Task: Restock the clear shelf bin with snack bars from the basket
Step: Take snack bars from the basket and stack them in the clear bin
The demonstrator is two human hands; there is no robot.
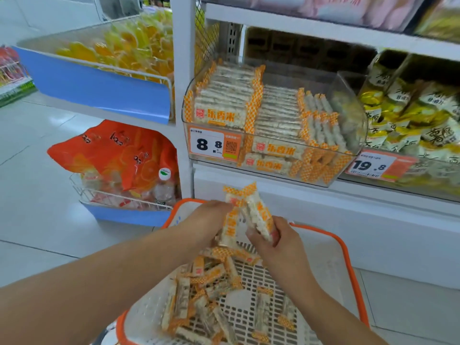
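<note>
A white basket with an orange rim (348,260) sits low in front of me, with several orange-and-white wrapped snack bars (199,292) loose on its slotted floor. Above the basket, my left hand (209,220) and my right hand (276,240) together grip a small bunch of snack bars (249,212), held upright between them. The clear shelf bin (348,100) stands on the shelf above. Rows of the same bars fill its left and middle; its right end shows bare plastic.
A price tag reading 8.8 (214,144) hangs on the bin's front. Yellow-and-white snack bags (410,115) fill the neighbouring bin on the right. Left of the white upright are blue-fronted wire bins with orange packs (119,155) and yellow packs (129,48). White floor tiles lie at left.
</note>
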